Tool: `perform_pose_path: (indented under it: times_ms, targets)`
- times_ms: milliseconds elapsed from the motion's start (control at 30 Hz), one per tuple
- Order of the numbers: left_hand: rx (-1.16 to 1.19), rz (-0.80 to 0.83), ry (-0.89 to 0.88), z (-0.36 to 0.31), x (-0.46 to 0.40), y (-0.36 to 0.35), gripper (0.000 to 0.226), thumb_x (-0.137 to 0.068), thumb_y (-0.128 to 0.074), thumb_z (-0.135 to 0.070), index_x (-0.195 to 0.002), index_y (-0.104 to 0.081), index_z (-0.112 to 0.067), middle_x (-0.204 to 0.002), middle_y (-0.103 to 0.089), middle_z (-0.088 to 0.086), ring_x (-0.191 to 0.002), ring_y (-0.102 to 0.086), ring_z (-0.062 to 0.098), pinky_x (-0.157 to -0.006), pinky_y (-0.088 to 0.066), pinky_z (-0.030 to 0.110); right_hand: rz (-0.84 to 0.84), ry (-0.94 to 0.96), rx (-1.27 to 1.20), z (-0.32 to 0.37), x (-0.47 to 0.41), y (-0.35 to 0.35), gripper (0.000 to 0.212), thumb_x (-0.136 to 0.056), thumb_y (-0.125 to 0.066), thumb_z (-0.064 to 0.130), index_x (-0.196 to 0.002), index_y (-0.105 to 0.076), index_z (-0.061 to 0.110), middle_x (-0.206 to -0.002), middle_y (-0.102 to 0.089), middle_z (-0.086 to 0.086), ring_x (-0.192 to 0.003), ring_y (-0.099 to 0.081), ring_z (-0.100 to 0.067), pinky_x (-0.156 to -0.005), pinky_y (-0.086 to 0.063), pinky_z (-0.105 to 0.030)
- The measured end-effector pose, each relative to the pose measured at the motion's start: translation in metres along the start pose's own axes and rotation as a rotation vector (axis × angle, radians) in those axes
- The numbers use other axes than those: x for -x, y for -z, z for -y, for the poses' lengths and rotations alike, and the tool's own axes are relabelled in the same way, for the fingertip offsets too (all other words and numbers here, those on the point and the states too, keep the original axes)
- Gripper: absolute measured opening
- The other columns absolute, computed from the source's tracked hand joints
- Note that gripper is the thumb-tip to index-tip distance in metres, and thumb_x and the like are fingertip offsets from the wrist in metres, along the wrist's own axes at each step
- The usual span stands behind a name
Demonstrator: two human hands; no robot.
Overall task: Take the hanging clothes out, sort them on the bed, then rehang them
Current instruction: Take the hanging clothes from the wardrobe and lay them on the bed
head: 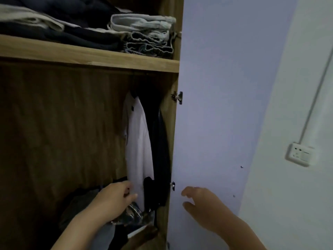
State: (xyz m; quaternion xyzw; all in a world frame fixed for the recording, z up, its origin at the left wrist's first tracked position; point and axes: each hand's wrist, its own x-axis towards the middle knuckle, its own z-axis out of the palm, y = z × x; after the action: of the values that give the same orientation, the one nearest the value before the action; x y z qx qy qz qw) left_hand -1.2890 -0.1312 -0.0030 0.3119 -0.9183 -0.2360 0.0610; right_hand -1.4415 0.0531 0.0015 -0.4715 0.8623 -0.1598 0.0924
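A white garment (138, 141) hangs at the right end of the open wardrobe, with a black garment (158, 141) right beside it against the side wall. My left hand (115, 197) reaches to the bottom hem of the white garment, fingers curled at the cloth; whether they pinch it is unclear. My right hand (200, 202) hovers in front of the open door, fingers loosely spread and holding nothing. The hanging rail and hanger hooks are lost in shadow under the shelf.
A wooden shelf (90, 56) above carries folded dark and pale clothes (144, 35). A heap of dark clothes and a clear plastic item (133, 212) lie on the wardrobe floor. The white door (225, 105) stands open at right, beside a wall socket (300, 154).
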Motion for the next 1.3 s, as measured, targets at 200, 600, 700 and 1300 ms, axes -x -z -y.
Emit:
perform_pose_path:
  times_ms: [200,600,700,1300]
  targets:
    - [-0.007,-0.091,0.006,0.045,-0.057,0.042,0.035,-0.094,-0.050,-0.036,-0.126,-0.051,-0.023,-0.124,-0.058,-0.004,-0.105,-0.055,0.007,-0.091,-0.044,0.020,-0.125,0.043,-0.105,0.049,-0.086,0.007,0.033,-0.096,-0.046,0.019,-0.129,-0.050,0.015,-0.126,-0.057,-0.008,-0.113,-0.054,-0.020,-0.095,-0.042,-0.024]
    - [0.029,-0.202,0.037,0.074,-0.169,0.102,0.040,-0.094,-0.049,-0.034,-0.131,-0.047,-0.020,-0.126,-0.056,-0.002,-0.112,-0.054,0.010,-0.095,-0.045,0.025,-0.313,0.177,-0.305,0.090,-0.274,0.046,0.043,-0.097,-0.046,0.021,-0.140,-0.038,0.017,-0.137,-0.049,-0.006,-0.117,-0.052,-0.019,-0.090,-0.040,-0.024]
    - [0.053,-0.224,0.060,0.078,-0.199,0.107,0.036,-0.093,-0.051,-0.034,-0.127,-0.050,-0.022,-0.119,-0.059,-0.005,-0.107,-0.055,0.008,-0.093,-0.047,0.024,-0.317,0.216,-0.394,0.090,-0.321,0.053,0.049,-0.098,-0.045,0.022,-0.144,-0.030,0.018,-0.141,-0.044,-0.005,-0.118,-0.051,-0.020,-0.087,-0.038,-0.022]
    - [0.124,-0.403,0.049,0.136,-0.297,0.172,0.026,-0.091,-0.052,-0.036,-0.117,-0.052,-0.033,-0.095,-0.053,-0.024,-0.089,-0.054,-0.006,-0.069,-0.044,0.009,-0.202,0.189,-1.167,0.132,-0.492,0.057,0.035,-0.090,-0.036,-0.013,-0.115,-0.058,-0.003,-0.086,-0.060,-0.007,-0.082,-0.059,-0.018,-0.067,-0.050,-0.019]
